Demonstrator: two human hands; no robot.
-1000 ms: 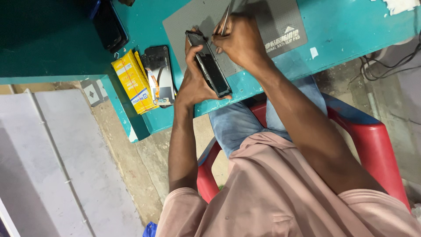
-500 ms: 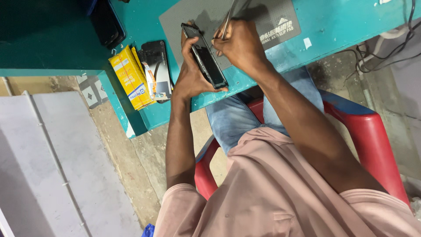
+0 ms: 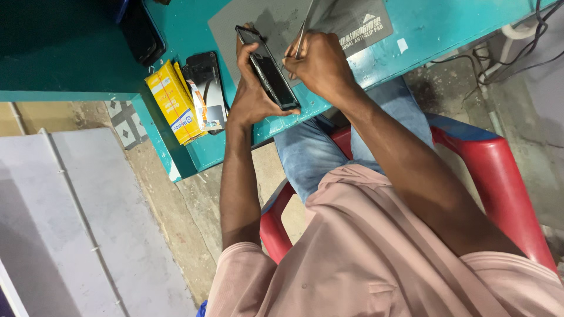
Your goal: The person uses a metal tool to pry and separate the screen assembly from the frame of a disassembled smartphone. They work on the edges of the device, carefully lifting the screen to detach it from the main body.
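Furthest left of the fingers, a dark phone [image 3: 140,32] lies flat on the bench [image 3: 446,26], well apart from both hands. Nearer, a yellow box [image 3: 174,101] and a second black phone [image 3: 205,88] lie side by side at the bench edge, just left of the left wrist.

The left hand [image 3: 249,97] comes next. Its fingers are wrapped around a black phone body [image 3: 268,67], thumb along the near long edge and fingertips curled over the far end, so the device is clamped on edge and tilted above the bench. The long axis of this phone runs diagonally, from the upper end over the grey mat [image 3: 276,20] down toward the person's lap. The device lies inside the left grip and directly left of the right fingers, touching or nearly touching them.

The right hand [image 3: 320,64] sits just beside the phone's upper half. Its fingers are pressed together in a pinch on thin metal tweezers [image 3: 303,29], whose shaft rises away from the knuckles over the mat; the tips point down toward the phone's exposed side, though the contact point is hidden by the knuckles. The right hand is the nearer to the spot being worked, the left only supporting.

Rightward, cables [image 3: 529,41] hang off the bench edge, and a red chair [image 3: 499,182] shows below the right forearm.
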